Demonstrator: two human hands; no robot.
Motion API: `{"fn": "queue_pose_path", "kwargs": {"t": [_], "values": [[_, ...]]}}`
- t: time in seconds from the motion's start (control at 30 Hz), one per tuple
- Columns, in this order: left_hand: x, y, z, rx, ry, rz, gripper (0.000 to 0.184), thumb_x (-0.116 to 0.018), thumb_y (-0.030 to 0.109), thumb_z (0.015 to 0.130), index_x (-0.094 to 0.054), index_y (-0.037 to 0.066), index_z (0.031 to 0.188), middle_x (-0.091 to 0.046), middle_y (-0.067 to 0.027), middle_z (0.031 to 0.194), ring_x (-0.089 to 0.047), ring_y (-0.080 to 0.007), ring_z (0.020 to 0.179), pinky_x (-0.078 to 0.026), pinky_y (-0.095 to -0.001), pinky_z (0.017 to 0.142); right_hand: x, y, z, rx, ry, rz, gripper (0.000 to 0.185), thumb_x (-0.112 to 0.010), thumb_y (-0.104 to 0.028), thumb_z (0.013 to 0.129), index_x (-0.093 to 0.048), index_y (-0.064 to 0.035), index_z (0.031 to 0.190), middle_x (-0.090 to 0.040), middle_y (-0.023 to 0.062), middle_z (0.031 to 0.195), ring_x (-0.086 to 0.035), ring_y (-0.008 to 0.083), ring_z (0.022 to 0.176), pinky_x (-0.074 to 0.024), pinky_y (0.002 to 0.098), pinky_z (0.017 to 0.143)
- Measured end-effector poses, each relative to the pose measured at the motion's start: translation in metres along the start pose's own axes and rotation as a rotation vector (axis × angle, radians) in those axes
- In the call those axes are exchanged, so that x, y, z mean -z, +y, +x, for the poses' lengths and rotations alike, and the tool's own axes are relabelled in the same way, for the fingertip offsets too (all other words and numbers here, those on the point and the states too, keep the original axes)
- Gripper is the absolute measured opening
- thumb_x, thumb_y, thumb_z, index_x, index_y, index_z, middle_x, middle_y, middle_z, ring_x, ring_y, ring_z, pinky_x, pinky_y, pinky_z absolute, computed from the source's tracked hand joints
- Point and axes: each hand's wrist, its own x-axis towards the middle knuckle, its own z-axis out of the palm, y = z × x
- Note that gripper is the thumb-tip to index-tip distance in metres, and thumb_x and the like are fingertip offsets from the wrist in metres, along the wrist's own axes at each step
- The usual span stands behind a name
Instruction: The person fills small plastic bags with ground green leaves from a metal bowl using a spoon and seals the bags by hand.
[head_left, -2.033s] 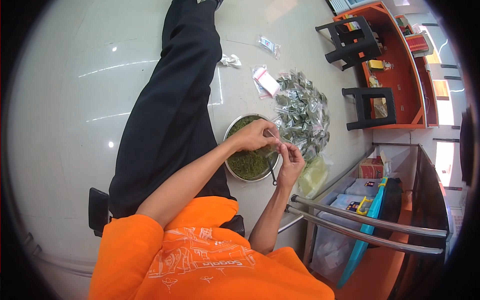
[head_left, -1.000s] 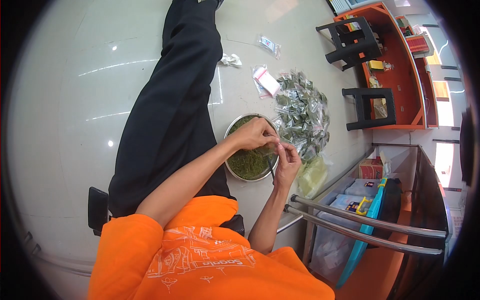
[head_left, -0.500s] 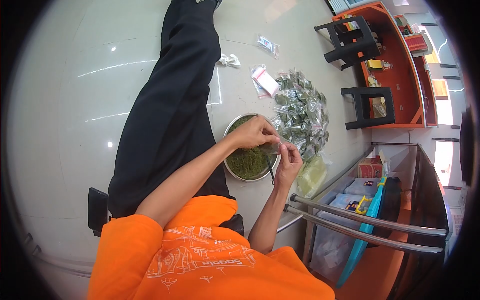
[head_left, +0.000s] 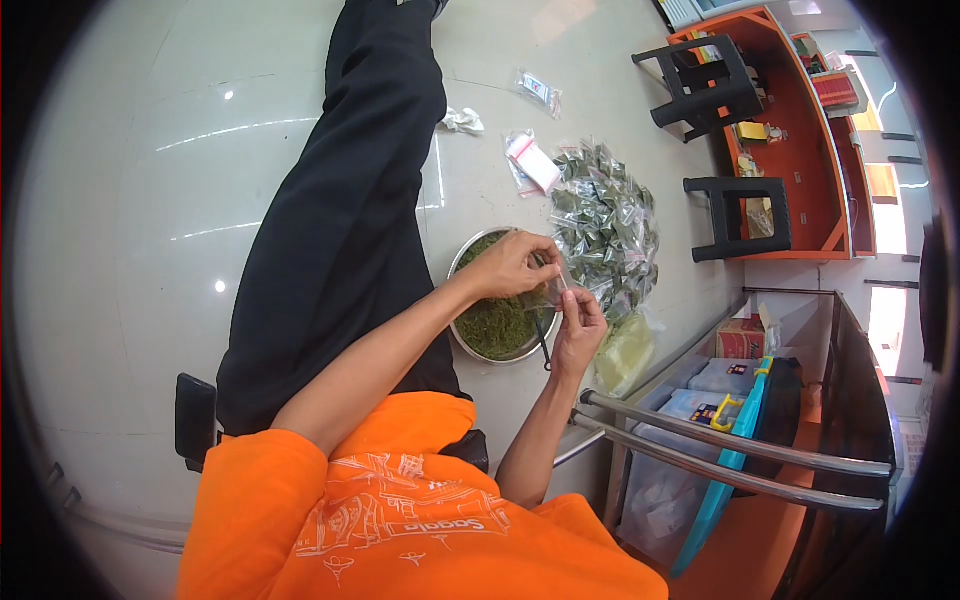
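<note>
From the head view, we pinch a small clear bag (head_left: 551,292) between the fingers of our left hand (head_left: 515,266) and right hand (head_left: 580,330), above the bowl's (head_left: 488,357) right side. Our left hand hides part of the bowl; a dark handle (head_left: 543,342) crosses its rim. Filled bags (head_left: 606,225) crowd the floor (head_left: 285,75) to its right, near a yellowish bag (head_left: 626,356).

Left hand (head_left: 513,266), right hand (head_left: 577,330) near it, both pinching
</note>
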Motion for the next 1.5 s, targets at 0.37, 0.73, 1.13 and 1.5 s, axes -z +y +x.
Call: {"fn": "queue_pose_path", "kwargs": {"t": [0.37, 0.73, 1.13, 1.5], "values": [[0.000, -0.004, -0.003, -0.033, -0.032, 0.156, 0.021, -0.070, 0.021, 0.089, -0.071, 0.001, 0.097, -0.070, -0.0094, 0.080, -0.064, -0.0155, 0.071, -0.050, -0.0320, 0.068, -0.004, 0.000, -0.001, 0.015, -0.065, -0.044, 0.010, -0.063, 0.002, 0.094, -0.064, 0.0036, 0.103, -0.063, 0.0041, 0.094, -0.057, 0.0097, 0.083, -0.0456, 0.0239, 0.076], [0.001, 0.007, -0.003, 0.016, -0.025, 0.160, 0.028, -0.069, 0.027, 0.089, -0.076, 0.001, 0.095, -0.072, -0.0116, 0.076, -0.063, -0.0165, 0.069, -0.050, -0.0319, 0.071, -0.001, -0.007, 0.001, 0.007, 0.003, 0.001, 0.007, -0.068, 0.002, 0.090, -0.066, 0.0012, 0.097, -0.064, 0.0025, 0.092, -0.058, 0.0084, 0.081, -0.0451, 0.0216, 0.074], [-0.001, -0.012, 0.001, 0.014, -0.181, -0.020, 0.024, -0.078, 0.016, 0.084, -0.073, 0.000, 0.101, -0.073, -0.0058, 0.097, -0.067, -0.0130, 0.089, -0.052, -0.0296, 0.086, 0.011, -0.002, -0.002, 0.052, -0.090, 0.081, 0.010, -0.072, 0.010, 0.082, -0.068, 0.0016, 0.082, -0.064, 0.0056, 0.085, -0.058, 0.0099, 0.075, -0.0462, 0.0227, 0.072], [-0.001, -0.013, 0.000, 0.002, -0.139, -0.211, 0.020, -0.075, 0.016, 0.087, -0.068, 0.001, 0.099, -0.071, -0.0068, 0.099, -0.063, -0.0136, 0.097, -0.048, -0.0309, 0.091, 0.005, -0.009, 0.006, -0.079, -0.157, 0.151, 0.009, -0.070, 0.005, 0.087, -0.070, 0.0052, 0.096, -0.069, 0.0092, 0.093, -0.063, 0.0134, 0.081, -0.0501, 0.0253, 0.074]]}}
